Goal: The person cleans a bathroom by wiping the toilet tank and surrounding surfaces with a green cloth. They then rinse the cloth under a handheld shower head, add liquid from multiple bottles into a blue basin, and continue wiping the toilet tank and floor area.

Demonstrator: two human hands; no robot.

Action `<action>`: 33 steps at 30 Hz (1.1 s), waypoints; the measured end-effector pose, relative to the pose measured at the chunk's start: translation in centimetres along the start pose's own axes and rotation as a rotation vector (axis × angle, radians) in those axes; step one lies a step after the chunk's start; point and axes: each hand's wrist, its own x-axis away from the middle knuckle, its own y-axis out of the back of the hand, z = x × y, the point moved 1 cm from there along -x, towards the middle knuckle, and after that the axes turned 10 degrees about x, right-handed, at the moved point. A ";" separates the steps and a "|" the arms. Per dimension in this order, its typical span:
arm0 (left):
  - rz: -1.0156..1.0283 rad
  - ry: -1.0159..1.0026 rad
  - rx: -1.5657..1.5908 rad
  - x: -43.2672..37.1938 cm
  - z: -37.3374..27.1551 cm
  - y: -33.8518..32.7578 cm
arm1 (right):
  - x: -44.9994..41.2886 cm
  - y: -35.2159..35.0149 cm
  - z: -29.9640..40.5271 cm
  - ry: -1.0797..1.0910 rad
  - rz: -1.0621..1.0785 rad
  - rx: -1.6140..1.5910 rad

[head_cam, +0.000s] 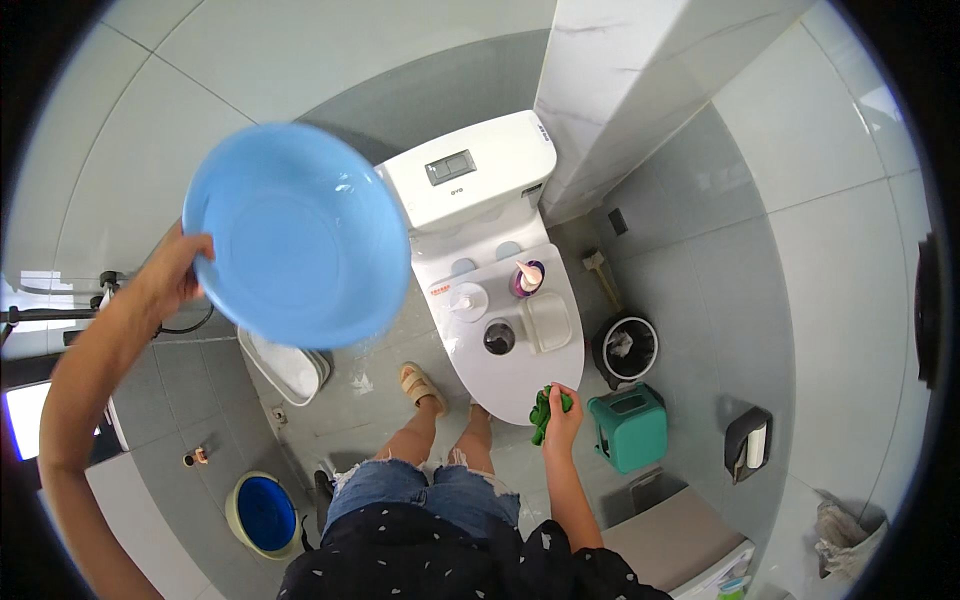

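Note:
My left hand (178, 271) grips the rim of a light blue plastic basin (285, 240), holding it up at the left with its inside facing me. The basin hides part of the wall and floor behind it. A crumpled green cloth (541, 416) is pinched in my right hand (564, 420), close to the front edge of the toilet lid (525, 386). On that closed lid stand a purple pump bottle (528, 279), a white pump bottle (468, 301), a dark-topped container (499, 337) and a pale plastic soap dish (547, 322).
Right of the toilet (480, 180) are a black bin (628, 349), a brush (601, 277) and a green plastic stool (630, 431). A whitish tub (289, 371) stands left. A cream-rimmed blue basin (262, 514) sits lower left. A paper holder (748, 446) hangs on the right wall.

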 end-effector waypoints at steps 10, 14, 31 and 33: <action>-0.144 -0.443 -0.367 -2.6 -2.3 6.8 | 1.5 -1.0 1.4 0.127 0.036 0.136; -0.303 -0.558 -0.292 -1.0 3.2 11.6 | -0.7 -6.2 8.0 0.227 0.196 0.042; -0.749 -0.278 0.242 9.5 27.0 12.2 | -17.5 -36.3 17.0 1.255 -0.189 1.350; -0.661 -0.160 0.292 9.5 28.4 11.2 | -11.7 -39.9 13.8 1.425 0.096 1.244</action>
